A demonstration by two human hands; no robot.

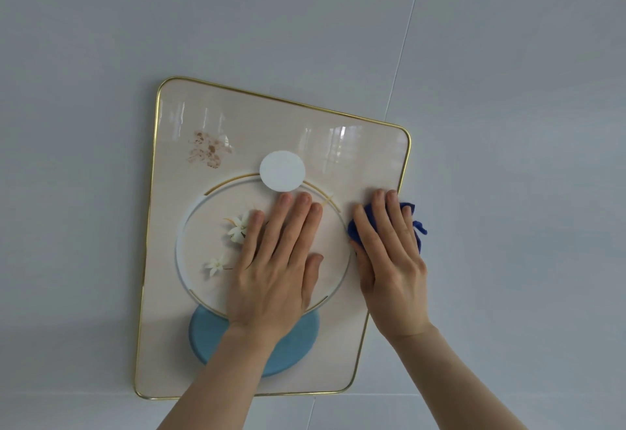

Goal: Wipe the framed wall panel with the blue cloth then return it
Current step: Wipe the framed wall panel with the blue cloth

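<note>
The framed wall panel (210,114) hangs on a pale wall: glossy cream with a thin gold rim, a ring design, white flowers, a white disc and a blue disc. My left hand (277,260) lies flat on the panel's middle, fingers spread and pointing up, holding nothing. My right hand (389,260) presses the blue cloth (418,226) against the panel's right edge. The cloth is bunched under the palm, and only bits of it show between the fingers and past the rim.
A plain grey-white tiled wall (508,124) surrounds the panel, with a thin seam (403,43) running up from its top right corner and another below its bottom edge.
</note>
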